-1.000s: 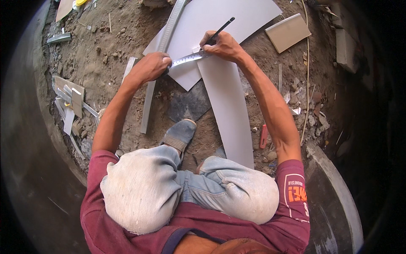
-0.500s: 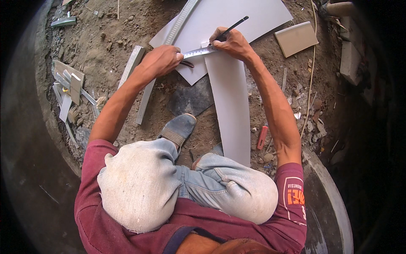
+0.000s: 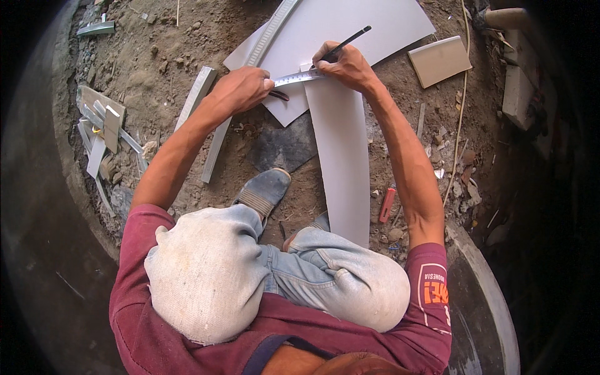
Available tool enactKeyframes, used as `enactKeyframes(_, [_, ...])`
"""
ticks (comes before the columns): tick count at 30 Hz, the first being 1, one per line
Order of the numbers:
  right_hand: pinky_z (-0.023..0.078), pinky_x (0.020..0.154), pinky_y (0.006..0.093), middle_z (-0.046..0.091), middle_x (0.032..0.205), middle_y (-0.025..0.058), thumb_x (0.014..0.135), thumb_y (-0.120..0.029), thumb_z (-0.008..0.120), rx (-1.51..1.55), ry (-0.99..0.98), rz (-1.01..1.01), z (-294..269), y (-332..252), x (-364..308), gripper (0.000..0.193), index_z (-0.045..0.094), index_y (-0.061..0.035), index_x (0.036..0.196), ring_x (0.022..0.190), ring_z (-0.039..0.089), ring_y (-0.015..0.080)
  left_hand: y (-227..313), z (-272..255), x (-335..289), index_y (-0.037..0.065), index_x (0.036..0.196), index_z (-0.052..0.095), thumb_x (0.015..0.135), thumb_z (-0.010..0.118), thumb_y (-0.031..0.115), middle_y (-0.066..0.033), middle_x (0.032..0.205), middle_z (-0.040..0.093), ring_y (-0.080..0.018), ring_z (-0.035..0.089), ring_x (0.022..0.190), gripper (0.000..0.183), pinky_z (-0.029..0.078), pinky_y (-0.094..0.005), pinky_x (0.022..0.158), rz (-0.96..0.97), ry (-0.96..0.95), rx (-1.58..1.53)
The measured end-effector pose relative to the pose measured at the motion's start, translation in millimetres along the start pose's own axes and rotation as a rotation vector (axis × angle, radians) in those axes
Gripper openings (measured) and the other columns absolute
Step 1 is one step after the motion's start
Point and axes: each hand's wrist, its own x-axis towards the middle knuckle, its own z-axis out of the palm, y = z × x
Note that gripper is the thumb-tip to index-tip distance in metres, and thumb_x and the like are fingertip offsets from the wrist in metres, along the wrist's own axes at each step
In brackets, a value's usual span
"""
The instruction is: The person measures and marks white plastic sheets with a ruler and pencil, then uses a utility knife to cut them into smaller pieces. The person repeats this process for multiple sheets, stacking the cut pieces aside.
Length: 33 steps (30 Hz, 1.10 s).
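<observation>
My left hand (image 3: 247, 86) is closed around a tape measure whose case its fingers hide. A short stretch of the silver tape blade (image 3: 297, 79) runs from it to my right hand (image 3: 345, 67), and a dark strap hangs below the left fingers. Held in the right hand is a dark pencil (image 3: 351, 41), slanting up to the right, its lower end near the tape. Under the blade lies the top end of a long white board strip (image 3: 340, 150), which reaches down to my right knee. Beyond it a large white sheet (image 3: 375, 28) lies on the ground.
A slotted metal channel (image 3: 272, 30) crosses the sheet. Another metal profile (image 3: 197, 97) lies to its left. Offcuts and metal scraps (image 3: 100, 131) are piled at far left. A red utility knife (image 3: 387, 205) and a beige board piece (image 3: 440, 61) lie on the soil at right.
</observation>
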Motion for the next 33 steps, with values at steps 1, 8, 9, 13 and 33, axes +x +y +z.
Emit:
enactKeyframes(1, [0.053,0.075,0.0306,0.069,0.084,0.0056,0.086,-0.015,0.067,-0.009,0.005,-0.001,0.7,-0.2,0.1,0.015,0.068,-0.0031,0.094,0.08,0.065,0.0145,1.4,-0.8,-0.2,-0.003,0.083,0.061,0.094,0.045,0.026,-0.0251,0.077,0.062,-0.044,0.062,0.076,0.035,0.048,-0.0515,0.072,-0.02,-0.015,-0.001])
enactKeyframes(8, [0.053,0.077,0.0313,0.07,0.085,0.0048,0.086,-0.017,0.067,-0.002,-0.014,-0.001,0.0,1.1,1.3,0.015,0.069,-0.0051,0.095,0.082,0.065,0.0147,1.1,0.9,-0.3,-0.005,0.082,0.061,0.093,0.045,0.024,-0.0258,0.077,0.061,-0.0445,0.061,0.075,0.034,0.047,-0.0512,0.073,-0.005,0.015,0.011])
enactKeyframes(9, [0.053,0.077,0.0314,0.07,0.085,0.0048,0.087,-0.017,0.067,-0.009,-0.006,-0.004,0.5,1.0,0.5,0.015,0.069,-0.0053,0.095,0.082,0.065,0.0148,1.9,0.7,-1.5,-0.006,0.082,0.059,0.092,0.044,0.022,-0.0272,0.077,0.059,-0.0455,0.059,0.074,0.033,0.046,-0.0511,0.073,0.006,0.025,0.001])
enactKeyframes(13, [0.053,0.078,0.0318,0.07,0.086,0.0051,0.087,-0.018,0.067,-0.013,-0.01,-0.001,0.4,0.9,0.0,0.015,0.069,-0.0057,0.096,0.083,0.065,0.0151,3.8,0.4,-1.5,-0.007,0.081,0.058,0.09,0.044,0.02,-0.0287,0.076,0.057,-0.0463,0.057,0.073,0.031,0.045,-0.0509,0.073,-0.027,0.009,-0.025])
enactKeyframes(33, [0.052,0.078,0.0293,0.07,0.085,0.0055,0.088,-0.016,0.066,0.083,0.081,-0.029,-2.2,-5.7,-1.6,0.014,0.069,-0.0031,0.093,0.081,0.065,0.0157,6.3,-2.5,-0.1,-0.005,0.088,0.062,0.092,0.044,0.019,-0.0281,0.083,0.061,-0.0458,0.061,0.079,0.031,0.048,-0.0502,0.076,-0.043,-0.031,0.014])
